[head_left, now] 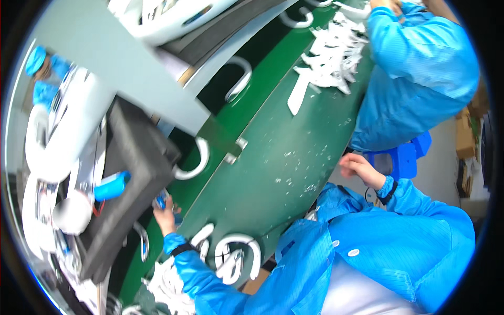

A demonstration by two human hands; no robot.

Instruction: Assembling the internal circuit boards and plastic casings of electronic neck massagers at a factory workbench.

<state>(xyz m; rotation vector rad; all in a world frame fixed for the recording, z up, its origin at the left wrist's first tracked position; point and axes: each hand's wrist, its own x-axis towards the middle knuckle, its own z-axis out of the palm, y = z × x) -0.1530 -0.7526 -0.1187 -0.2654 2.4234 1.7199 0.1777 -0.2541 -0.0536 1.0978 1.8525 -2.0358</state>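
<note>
Left hand: while reaching out at lower left, the left hand (165, 214) has its fingers curled, pinching a small blue object (162, 201) beside the dark foam block (128, 173).
Right hand: the right hand (357, 169) hangs free, fingers loosely bent, at the green belt's (273, 157) edge, right of centre.

A green tabletop (273, 157) ran slantwise through the view, dusted with small white flecks. On it lay several white U-shaped bands (195, 163), a heap of white strips (333, 58) toward its far end, and a dark grey foam block (128, 184) at its left edge.
</note>
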